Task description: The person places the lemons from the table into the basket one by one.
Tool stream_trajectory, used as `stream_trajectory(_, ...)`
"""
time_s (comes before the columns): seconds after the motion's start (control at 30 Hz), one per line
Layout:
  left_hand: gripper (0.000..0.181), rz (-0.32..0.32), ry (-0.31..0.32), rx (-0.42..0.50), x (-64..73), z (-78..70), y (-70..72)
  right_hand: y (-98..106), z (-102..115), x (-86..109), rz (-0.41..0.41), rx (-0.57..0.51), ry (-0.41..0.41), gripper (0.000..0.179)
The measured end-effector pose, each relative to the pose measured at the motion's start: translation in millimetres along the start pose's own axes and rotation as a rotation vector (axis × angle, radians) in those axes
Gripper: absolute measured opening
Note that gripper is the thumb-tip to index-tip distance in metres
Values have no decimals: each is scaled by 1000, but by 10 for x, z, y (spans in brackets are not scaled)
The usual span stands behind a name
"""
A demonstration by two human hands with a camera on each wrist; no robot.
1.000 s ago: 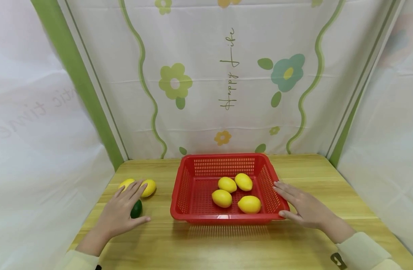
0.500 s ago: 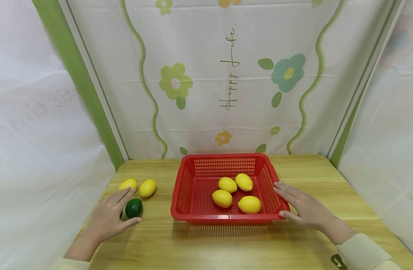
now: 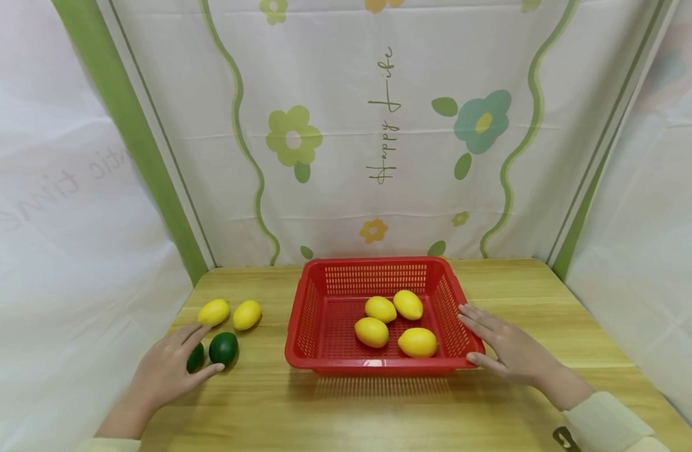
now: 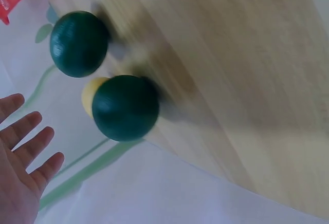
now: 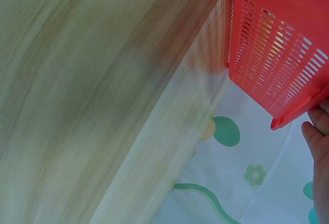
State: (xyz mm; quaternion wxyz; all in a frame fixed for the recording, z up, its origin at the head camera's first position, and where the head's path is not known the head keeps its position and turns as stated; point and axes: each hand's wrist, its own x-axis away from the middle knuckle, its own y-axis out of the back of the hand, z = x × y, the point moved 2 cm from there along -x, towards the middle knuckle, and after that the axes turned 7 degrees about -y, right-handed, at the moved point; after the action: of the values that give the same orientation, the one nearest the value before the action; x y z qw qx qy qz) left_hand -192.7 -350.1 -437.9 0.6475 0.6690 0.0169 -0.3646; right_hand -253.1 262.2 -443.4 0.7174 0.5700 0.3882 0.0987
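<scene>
At the left of the table (image 3: 346, 417), just beside the left hand (image 3: 162, 371): two dark green fruits (image 3: 224, 349), near-round, long axis indistinct. Spread, grasping nothing; contact unclear. Farther right: red basket (image 3: 335, 363), long axis left-to-right, four lemons (image 3: 371, 333) inside. Against its right side, right hand (image 3: 508, 346), extended, touching, unclenched.

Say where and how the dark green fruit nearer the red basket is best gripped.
Probably around the widest middle of the dark green fruit, from above, thumb on the near side, fingers on the far. It looks round and smooth, without a handle, and the other green fruit sits close on its left.
</scene>
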Motion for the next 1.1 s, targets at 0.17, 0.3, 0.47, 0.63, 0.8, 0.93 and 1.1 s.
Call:
stream_trajectory(0.17,79,13,14,-13,77,85,-36,-4,4,-1,-3,-1,0,69)
stream_trajectory(0.3,78,39,33,-16,119,138,-61,-4,8,-1,-4,-5,1,68)
stream_trajectory(0.47,82,110,84,-9,150,183,-85,-7,3,-3,-8,-7,1,68)
stream_trajectory(0.63,85,215,147,13,182,216,-124,-12,-7,-2,-11,-4,2,68)
stream_trajectory(0.8,87,274,174,30,221,249,-183,-12,-6,-1,-15,-3,6,68)
stream_trajectory(0.93,86,284,178,39,232,259,-210,-9,-2,-2,-19,-5,10,68)
stream_trajectory(1.1,87,296,197,54,243,288,-254,-9,6,-1,-15,-6,5,68)
